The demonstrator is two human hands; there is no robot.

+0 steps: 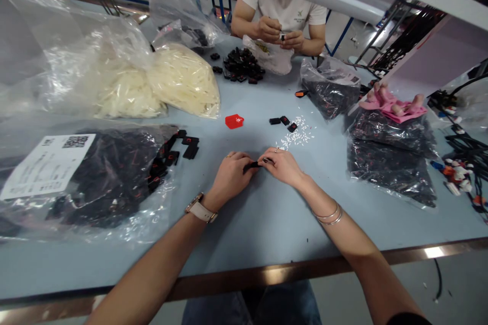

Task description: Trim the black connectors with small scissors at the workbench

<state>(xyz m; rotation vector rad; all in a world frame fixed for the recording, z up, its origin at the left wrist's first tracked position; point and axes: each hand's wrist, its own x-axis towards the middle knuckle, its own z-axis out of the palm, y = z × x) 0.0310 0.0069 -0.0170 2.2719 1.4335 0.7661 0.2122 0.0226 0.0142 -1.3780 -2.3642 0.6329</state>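
Observation:
Over the middle of the table, my left hand (233,175) pinches a small black plastic connector (250,166) between thumb and fingers. My right hand (282,166) is closed at the connector's right end, its fingertips meeting it; a small dark, shiny bit shows at those fingers, too small to name. Just beyond the right hand lies a scatter of tiny white pieces (301,132). Beside them are a few black connectors (284,120). A small red tray (234,121) with some white bits sits ahead of my left hand.
An open clear bag (114,177) spills black connectors at left. Bags of cream-coloured strips (186,81) stand behind it. Black-filled bags (392,167) lie at right under pink gloves (394,104). Opposite, a co-worker's hands (280,34) hold a small part near a connector pile (242,65).

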